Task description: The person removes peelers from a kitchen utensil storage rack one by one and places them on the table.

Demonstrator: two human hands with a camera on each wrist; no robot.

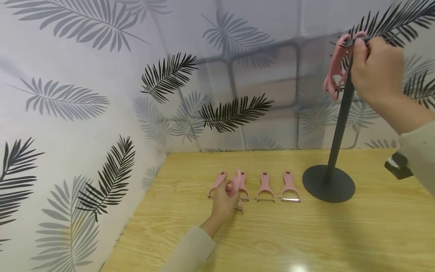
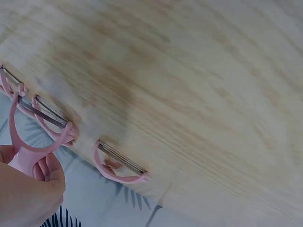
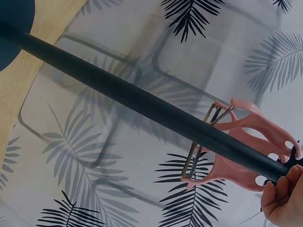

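Note:
My left hand pinches a pink Y-shaped peeler by its handle, just above the wooden table. In the left wrist view thumb and fingers hold that peeler, its metal blade pointing away from the hand. Several more pink peelers lie in a row around and right of it, handles toward the wall. High on the right, my right hand grips the hooked top of a black stand. Pink peelers hang by their handle holes from its hooks, blades down, beside the pole.
The stand's round black base rests on the wooden table, right of the row. A wall covering with leaf prints rises behind the table and on the left. A small black object shows beside the right sleeve.

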